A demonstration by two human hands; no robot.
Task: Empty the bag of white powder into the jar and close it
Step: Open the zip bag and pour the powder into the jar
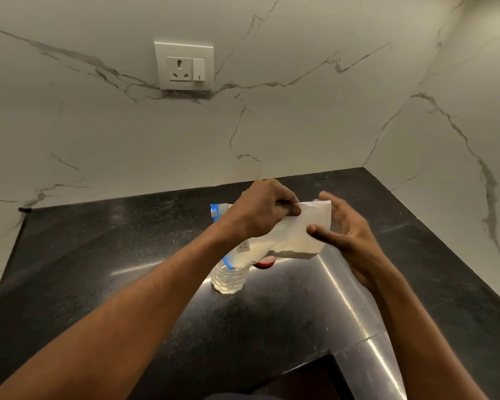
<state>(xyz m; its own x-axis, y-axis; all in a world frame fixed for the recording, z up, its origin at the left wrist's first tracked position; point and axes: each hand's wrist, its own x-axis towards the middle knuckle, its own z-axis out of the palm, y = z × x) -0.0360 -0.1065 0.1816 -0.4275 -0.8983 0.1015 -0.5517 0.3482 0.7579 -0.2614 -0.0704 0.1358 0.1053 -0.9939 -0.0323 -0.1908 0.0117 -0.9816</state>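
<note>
A clear jar [229,280] stands on the black counter [98,269], with the bag of white powder [289,238] tipped over its mouth. The left hand [264,210] pinches the bag's upper edge; the right hand [348,235] is spread loosely, fingers touching its side. A red lid [266,262] lies behind the jar, a wall socket [184,66] beyond.

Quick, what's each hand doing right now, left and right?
Left hand: closed, pinching the clear plastic bag of white powder over the clear plastic jar.
Right hand: open, fingers spread beside the bag.
</note>
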